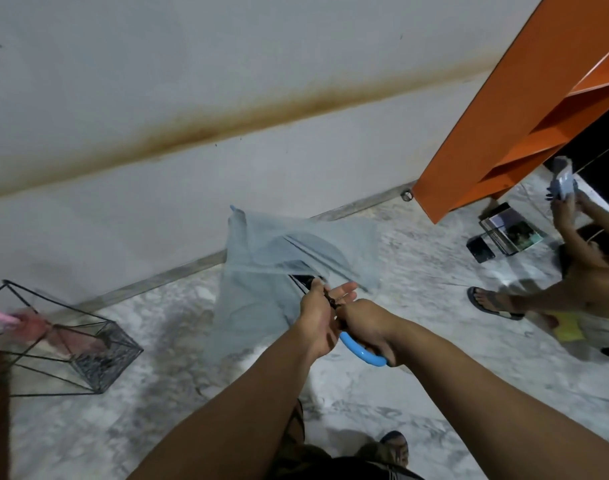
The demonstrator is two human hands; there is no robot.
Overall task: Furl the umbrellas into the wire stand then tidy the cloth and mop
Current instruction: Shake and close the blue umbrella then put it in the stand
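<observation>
— So, near first: what is held, and by which hand?

— The blue hooked handle is gripped by the right hand, fingers curled round it. The left hand is set just ahead on the dark shaft, thumb and palm against it, while some fingers are seen stretched out straight; whether the shaft is truly clasped cannot be told.

— And the umbrella itself?

— It is pointed away from both hands, its long axis running from the handle up and leftward toward the wall. The pale blue canopy is seen half collapsed and blurred, hanging loose beyond the left hand.

— The stand?

— The wire stand is found well apart, on the floor to the left, tilted, with something pink already lying in it. It is the left hand that is nearer to it; a swing of the tip leftward would probably be called for once the canopy is closed.

— The floor and room?

— A marbled floor is seen underfoot, a stained wall behind. Farther right, an orange shelf is leaned, and another person is crouched beside books.
</observation>
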